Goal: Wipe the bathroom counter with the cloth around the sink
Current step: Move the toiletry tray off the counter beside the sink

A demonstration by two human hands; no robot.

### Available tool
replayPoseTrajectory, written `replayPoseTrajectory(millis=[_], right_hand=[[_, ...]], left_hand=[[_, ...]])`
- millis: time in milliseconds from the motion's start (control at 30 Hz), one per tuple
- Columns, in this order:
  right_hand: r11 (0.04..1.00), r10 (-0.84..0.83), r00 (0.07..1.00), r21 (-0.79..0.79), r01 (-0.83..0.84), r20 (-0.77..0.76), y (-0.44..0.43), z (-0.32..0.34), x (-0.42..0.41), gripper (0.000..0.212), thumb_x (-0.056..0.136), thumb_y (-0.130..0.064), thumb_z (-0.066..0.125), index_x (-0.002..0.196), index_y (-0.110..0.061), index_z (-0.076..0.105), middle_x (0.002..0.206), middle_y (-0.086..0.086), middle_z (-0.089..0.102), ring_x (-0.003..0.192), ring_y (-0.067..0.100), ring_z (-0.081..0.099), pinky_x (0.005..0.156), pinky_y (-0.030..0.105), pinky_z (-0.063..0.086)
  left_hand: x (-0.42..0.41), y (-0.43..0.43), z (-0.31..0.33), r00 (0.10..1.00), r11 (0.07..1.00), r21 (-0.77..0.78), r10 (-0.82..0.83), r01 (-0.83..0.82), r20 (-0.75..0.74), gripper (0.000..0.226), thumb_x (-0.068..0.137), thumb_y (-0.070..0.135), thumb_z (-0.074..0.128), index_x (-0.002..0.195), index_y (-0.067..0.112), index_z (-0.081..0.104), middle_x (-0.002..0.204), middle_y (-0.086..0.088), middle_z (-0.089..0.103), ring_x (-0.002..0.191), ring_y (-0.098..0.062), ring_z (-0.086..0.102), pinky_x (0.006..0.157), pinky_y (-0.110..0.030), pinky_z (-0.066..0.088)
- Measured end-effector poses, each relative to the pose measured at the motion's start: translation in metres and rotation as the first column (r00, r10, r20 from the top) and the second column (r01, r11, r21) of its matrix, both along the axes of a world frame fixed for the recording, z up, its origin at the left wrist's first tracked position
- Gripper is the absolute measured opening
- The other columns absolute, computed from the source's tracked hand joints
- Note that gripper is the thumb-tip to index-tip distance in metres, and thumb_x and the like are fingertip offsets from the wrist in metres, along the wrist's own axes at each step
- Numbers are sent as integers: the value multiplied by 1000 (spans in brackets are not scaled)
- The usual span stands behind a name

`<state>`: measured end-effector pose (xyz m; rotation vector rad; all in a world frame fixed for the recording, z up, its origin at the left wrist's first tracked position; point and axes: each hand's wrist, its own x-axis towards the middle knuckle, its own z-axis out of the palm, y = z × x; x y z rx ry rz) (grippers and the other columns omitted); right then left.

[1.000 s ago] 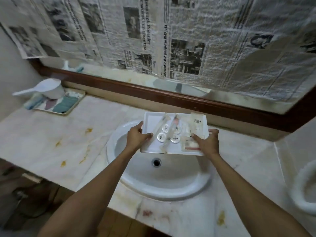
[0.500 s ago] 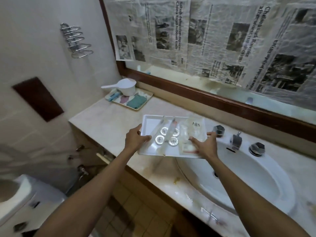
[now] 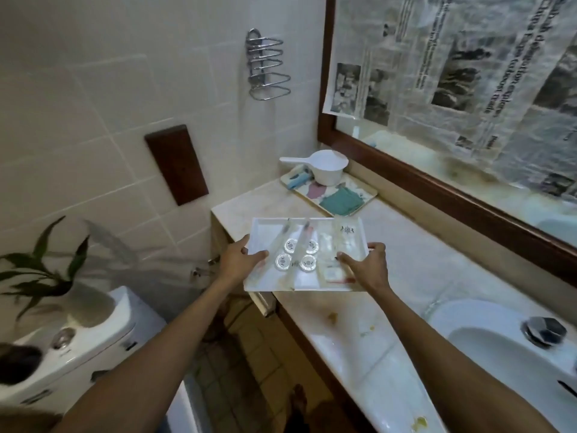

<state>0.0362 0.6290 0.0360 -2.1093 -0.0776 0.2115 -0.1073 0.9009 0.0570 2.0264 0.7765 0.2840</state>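
I hold the white amenity tray (image 3: 268,278) with both hands: my left hand (image 3: 239,260) is curled over its left edge, thumb on top, and my right hand (image 3: 367,268) is closed on its right edge, fingers lying over the rim. The tray hangs level above the left end of the marble counter (image 3: 418,276), its near-left corner out past the counter's front edge. On it lie four round wrapped soaps (image 3: 296,254), a couple of long thin packets and some clear sachets.

As I judge it, the wiping has not begun. I am clearing things off the surface first. Yellowish stains (image 3: 333,316) show on the counter between the tray and the sink (image 3: 487,348), and another spot sits at the front edge lower down. Neither hand has a cloth. The likeliest one is the folded teal cloth (image 3: 340,200) on the patterned tray (image 3: 368,192) in the far corner, beside the white scoop (image 3: 324,167); it is well apart from my hands. So what is left is to set this tray down somewhere, fetch the cloth, and wipe all around the basin.

As for writing, the newspaper (image 3: 462,67) taped over the mirror carries a headline, but it is turned sideways and blurred; I think I can make out "trade" at its end, no more. One sachet bears a small dark crest, and the soaps a printed mark, both too small to read.
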Motion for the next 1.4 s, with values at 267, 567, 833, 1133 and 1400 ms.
replayPoseTrajectory(millis=[267, 567, 833, 1133, 1400], right_hand=[[991, 125, 989, -35, -128, -74, 121, -39, 77, 81, 73, -45, 83, 128, -6, 40, 129, 15, 49, 114, 31, 58, 91, 37, 48], [967, 203, 962, -115, -226, -182, 204, -70, 135, 77, 82, -42, 76, 136, -2, 40, 137, 20, 45, 123, 34, 50, 99, 35, 42], [929, 266, 927, -187, -320, -265, 248, -84, 171, 80, 81, -42, 76, 140, -3, 39, 138, 22, 45, 123, 36, 52, 104, 41, 44], [884, 419, 855, -74, -461, -306, 265, -80, 197, 120, 65, -37, 91, 154, -7, 16, 153, 13, 40, 137, 27, 45, 112, 40, 39], [802, 487, 847, -273, -531, -215, 249, -89, 193, 138, 50, -32, 98, 157, -12, 13, 157, 12, 33, 145, 29, 32, 115, 40, 32]], left_hand=[[46, 99, -27, 990, 993, -69, 91, -99, -108, 66, 85, 36, 78, 145, 25, 53, 126, -3, 69, 106, -23, 67, 91, -38, 57], [84, 172, -56, 966, 983, -76, 146, -166, -212, 67, 85, 41, 76, 146, 31, 51, 130, 2, 68, 102, -17, 66, 83, -26, 50], [113, 210, -87, 949, 972, -127, 157, -198, -274, 64, 84, 39, 76, 143, 29, 53, 134, 0, 66, 99, -15, 59, 85, -27, 46], [117, 221, -105, 965, 959, -232, 103, -160, -240, 79, 75, 42, 86, 143, 30, 48, 138, 3, 57, 123, -23, 57, 89, -34, 52], [97, 203, -110, 961, 982, -186, -19, -34, -277, 123, 55, 33, 98, 155, 25, 27, 149, 5, 44, 135, -22, 44, 96, -33, 47]])
